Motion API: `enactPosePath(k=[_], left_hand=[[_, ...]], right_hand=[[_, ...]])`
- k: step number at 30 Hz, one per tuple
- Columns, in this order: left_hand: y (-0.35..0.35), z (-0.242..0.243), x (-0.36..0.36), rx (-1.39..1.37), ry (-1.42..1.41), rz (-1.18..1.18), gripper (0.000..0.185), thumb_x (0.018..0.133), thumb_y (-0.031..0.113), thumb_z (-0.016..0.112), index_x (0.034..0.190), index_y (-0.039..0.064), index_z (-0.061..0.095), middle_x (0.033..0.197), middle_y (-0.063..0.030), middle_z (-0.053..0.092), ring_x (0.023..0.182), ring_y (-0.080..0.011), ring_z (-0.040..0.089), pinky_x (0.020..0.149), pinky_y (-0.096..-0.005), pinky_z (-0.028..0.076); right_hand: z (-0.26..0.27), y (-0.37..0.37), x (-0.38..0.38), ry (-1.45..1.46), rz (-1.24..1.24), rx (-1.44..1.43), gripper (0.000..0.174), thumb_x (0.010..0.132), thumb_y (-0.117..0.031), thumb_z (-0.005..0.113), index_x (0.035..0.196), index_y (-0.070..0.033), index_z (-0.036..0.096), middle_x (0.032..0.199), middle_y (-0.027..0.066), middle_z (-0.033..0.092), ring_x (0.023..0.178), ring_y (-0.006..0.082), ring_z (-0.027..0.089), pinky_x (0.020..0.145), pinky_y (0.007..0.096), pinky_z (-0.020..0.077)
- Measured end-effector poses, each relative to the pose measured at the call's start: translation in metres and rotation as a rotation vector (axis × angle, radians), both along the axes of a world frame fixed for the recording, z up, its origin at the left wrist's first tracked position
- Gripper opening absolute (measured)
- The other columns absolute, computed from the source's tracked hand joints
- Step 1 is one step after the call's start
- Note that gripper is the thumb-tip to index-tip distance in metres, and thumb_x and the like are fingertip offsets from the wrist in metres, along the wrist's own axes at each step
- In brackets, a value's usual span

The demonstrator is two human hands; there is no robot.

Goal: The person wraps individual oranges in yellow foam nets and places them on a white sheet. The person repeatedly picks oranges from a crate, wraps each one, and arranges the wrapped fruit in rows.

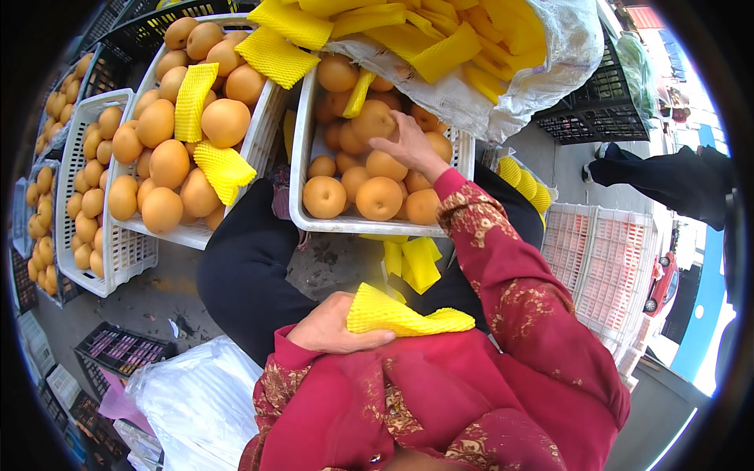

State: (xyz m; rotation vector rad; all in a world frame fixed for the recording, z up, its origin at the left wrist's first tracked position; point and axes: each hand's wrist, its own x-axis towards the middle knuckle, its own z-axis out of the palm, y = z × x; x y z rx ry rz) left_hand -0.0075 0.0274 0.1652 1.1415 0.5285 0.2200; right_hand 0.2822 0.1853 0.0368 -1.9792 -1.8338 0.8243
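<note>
A yellow foam net sleeve point(406, 315) lies across my lap, its near end gripped in my left hand point(333, 324). Over the white plastic crate point(299, 147) before me, my right hand point(412, 144) has its thumb and fingers around the right side of a round brown Asian pear point(372, 120). The palm side of that hand is hidden. Several more pears point(380, 199) fill the crate below, and another yellow sleeve point(359, 94) lies among them. A woven white sack point(565, 47) full of yellow sleeves point(447, 53) overlaps the crate's far right corner.
To the left, a white crate point(259, 135) is heaped with pears and two loose sleeves; further pear crates point(70, 182) stand beyond. Clear plastic wrapping point(194, 400) and a black crate point(123, 347) sit at lower left. Stacked white crates point(595, 253) and a person's legs point(654, 176) are at right.
</note>
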Motion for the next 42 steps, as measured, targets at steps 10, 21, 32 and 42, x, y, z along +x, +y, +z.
enactPosePath(k=[10,21,32,42], left_hand=[[0.010,-0.013,0.011,0.117,0.118,0.118,0.038,0.093,0.031,0.071,0.120,0.004,0.066,0.109,-0.0146,0.070,0.099,-0.0319,0.067,0.088,-0.0379,0.051],[0.006,-0.016,0.007,0.190,0.190,0.217,0.031,0.090,0.028,0.070,0.115,0.009,0.070,0.110,-0.0150,0.069,0.100,-0.0357,0.066,0.087,-0.0415,0.052],[0.003,-0.014,0.008,0.290,0.146,0.227,0.033,0.093,0.029,0.069,0.116,0.006,0.069,0.106,-0.0153,0.070,0.098,-0.0343,0.067,0.086,-0.0399,0.052],[-0.009,-0.018,0.009,0.438,0.097,0.332,0.032,0.091,0.031,0.068,0.117,0.013,0.071,0.105,-0.0148,0.070,0.095,-0.0368,0.066,0.082,-0.0441,0.054]], right_hand=[[-0.039,0.063,-0.010,-0.210,0.020,-0.166,0.109,0.060,-0.058,0.083,0.143,-0.002,0.039,0.136,0.0266,0.048,0.129,0.0414,0.048,0.108,0.0459,0.0425],[-0.080,0.027,-0.085,0.002,0.275,0.118,0.093,0.058,-0.035,0.087,0.135,-0.008,0.044,0.129,0.0224,0.049,0.123,0.0416,0.050,0.108,0.0471,0.0406],[-0.050,0.072,-0.002,-0.033,0.166,0.240,0.085,0.082,-0.043,0.071,0.149,-0.003,0.037,0.140,0.0274,0.053,0.128,0.0424,0.052,0.108,0.0455,0.0423],[0.029,0.135,0.087,-0.259,0.125,0.309,0.052,0.087,-0.032,0.062,0.133,-0.008,0.054,0.121,0.0324,0.061,0.113,0.0492,0.057,0.099,0.0518,0.0463]])
